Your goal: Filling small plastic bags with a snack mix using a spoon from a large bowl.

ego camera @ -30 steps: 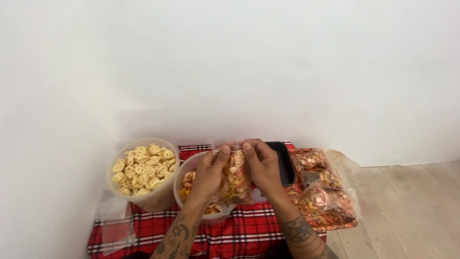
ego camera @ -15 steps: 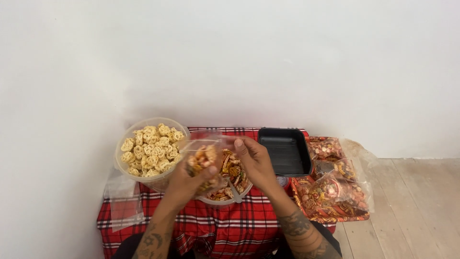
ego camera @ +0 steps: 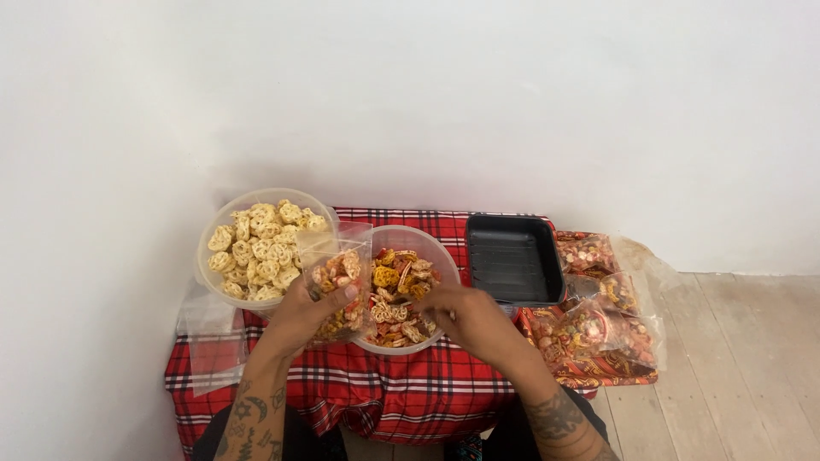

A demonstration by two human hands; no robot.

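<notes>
Left hand holds a clear snack bag beside filled packets.

A red tartan cloth with black and white lines covers the table at the lower middle of the frame, and on it a clear tub at the left holds pale yellow ring-shaped snacks, while a clear tub beside it holds a mixed orange, red and yellow snack. A matt black tray sits right of centre, with clear bags of red-orange mix on a red and gold patterned tray at the right. Wall white, floorboards pale grey-beige.
</notes>
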